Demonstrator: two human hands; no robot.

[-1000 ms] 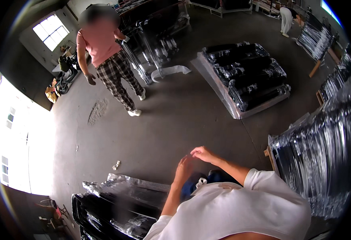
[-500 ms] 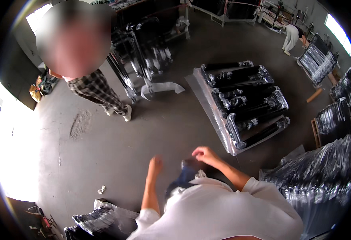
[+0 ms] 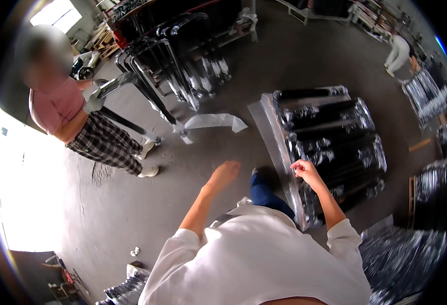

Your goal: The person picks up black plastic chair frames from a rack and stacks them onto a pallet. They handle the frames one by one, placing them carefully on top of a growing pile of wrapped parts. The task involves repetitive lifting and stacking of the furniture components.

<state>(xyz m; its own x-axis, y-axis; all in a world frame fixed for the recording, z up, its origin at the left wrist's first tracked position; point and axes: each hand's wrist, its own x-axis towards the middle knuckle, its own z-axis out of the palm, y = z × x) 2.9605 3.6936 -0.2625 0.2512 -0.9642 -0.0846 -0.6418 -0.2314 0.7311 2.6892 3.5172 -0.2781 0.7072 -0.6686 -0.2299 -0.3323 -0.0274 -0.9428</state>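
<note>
Plastic-wrapped black frames [image 3: 330, 122] lie in a low stack on the right, beside the wearer's forward leg, with clear plastic sheeting [image 3: 267, 116] under their left edge. From my end I see the right hand [image 3: 306, 171] over the stack's near left side, fingers loosely curled and nothing visible in them; I can't tell whether it touches the wrapping. The left hand [image 3: 225, 175] hangs in front of the body, over the concrete floor [image 3: 182, 168]; blur keeps me from telling whether it is open or closed.

Farther out, a strip of pale film [image 3: 215, 121] lies on the floor, left of the stack's far end. To the far left, a co-worker [image 3: 60, 109] in a pink shirt and checked trousers grips a black U-shaped frame [image 3: 120, 83] with gloved hands, next to upright black frames [image 3: 175, 61]. I make out a second person [image 3: 398, 53] bending at the far right, and a wrapped bundle [image 3: 404, 259] at the near right.
</note>
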